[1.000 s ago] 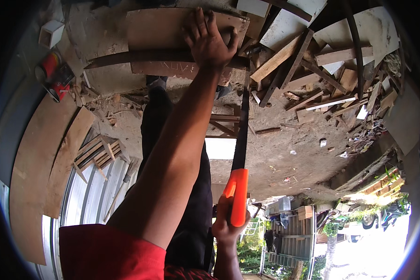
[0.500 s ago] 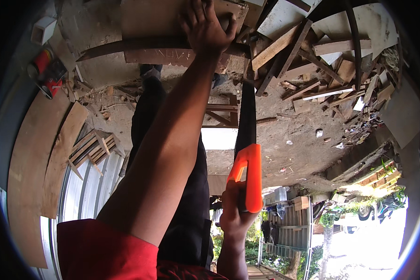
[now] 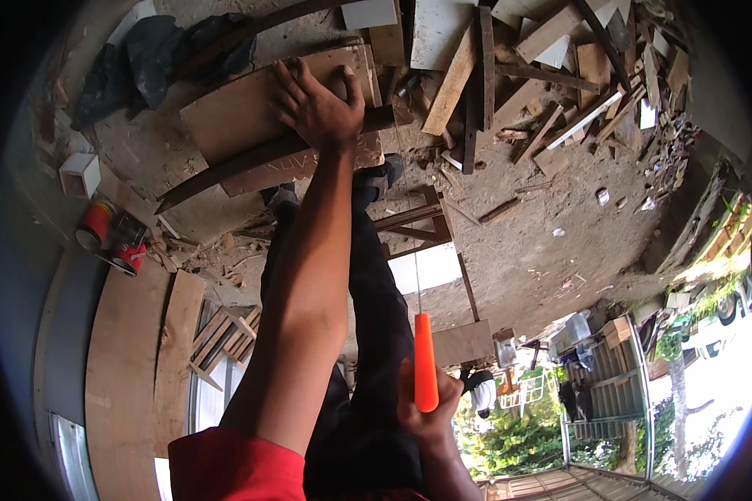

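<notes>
My right hand (image 3: 434,405) is wrapped round the orange handle of the saw (image 3: 426,363), fingers clamped tight, low in front of me and a little right of my legs. The blade shows edge-on, a thin line running away from me towards the right end of a dark wooden strip (image 3: 217,173); whether its far end touches the wood, I can't tell.

And the left hand (image 3: 322,108)! Palm down, fingers apart, pressed over the brown board (image 3: 234,125), the wrist crossing above that strip, which lies along the board's near side. My left arm reaches straight out from a red sleeve (image 3: 238,463), above my dark trousers (image 3: 376,334).

Over on the right, a jumble of wooden offcuts (image 3: 551,117) covers the dirt floor (image 3: 526,259). Beyond my hand on the left, black sheeting (image 3: 154,63) lies crumpled; nearer, a white box (image 3: 80,174) sits beyond 2 red-and-black cans (image 3: 99,221). Between me and the offcuts, a bright white panel (image 3: 430,267) lies just right of my leg.
</notes>
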The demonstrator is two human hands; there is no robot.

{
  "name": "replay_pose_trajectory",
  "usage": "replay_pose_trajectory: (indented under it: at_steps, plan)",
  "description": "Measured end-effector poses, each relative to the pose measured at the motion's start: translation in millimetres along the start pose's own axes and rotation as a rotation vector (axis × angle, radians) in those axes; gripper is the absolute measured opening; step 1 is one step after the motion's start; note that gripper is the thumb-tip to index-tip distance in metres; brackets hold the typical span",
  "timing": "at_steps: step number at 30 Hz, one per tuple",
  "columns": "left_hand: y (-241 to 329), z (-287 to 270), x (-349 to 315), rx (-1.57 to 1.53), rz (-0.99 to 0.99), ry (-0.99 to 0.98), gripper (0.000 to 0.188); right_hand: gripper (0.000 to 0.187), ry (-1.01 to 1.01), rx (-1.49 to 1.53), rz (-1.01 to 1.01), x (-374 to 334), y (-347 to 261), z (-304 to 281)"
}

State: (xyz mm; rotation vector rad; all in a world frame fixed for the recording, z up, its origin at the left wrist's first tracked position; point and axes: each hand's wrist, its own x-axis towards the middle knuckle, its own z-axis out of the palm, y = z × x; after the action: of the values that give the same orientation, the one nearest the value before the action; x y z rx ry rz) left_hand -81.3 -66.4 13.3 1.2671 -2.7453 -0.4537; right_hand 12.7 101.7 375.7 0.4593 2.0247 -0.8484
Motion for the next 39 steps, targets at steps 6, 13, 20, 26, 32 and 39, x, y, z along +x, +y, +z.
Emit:
replay_pose_trajectory:
  at_steps: [6,13,20,26,32,39]
  plan:
    - [4,1,-11,-0.051,0.037,0.007,0.076,0.022,0.027,0.070,-0.091,161,-26,31]
    - [3,2,0,0.080,0.042,0.023,0.074,0.019,0.016,0.127,-0.130,33,10,14]
    - [8,1,-5,0.072,-0.019,-0.035,0.073,0.026,0.053,0.067,-0.153,159,4,38]
    - [3,5,0,0.093,0.018,0.006,0.072,0.025,0.029,0.148,-0.168,103,25,43]
    - [7,14,11,0.093,0.037,0.051,0.073,0.021,0.086,0.248,-0.218,63,15,7]
    - [-13,18,4,0.086,0.063,0.085,0.072,0.028,-0.022,0.096,-0.142,141,-7,29]
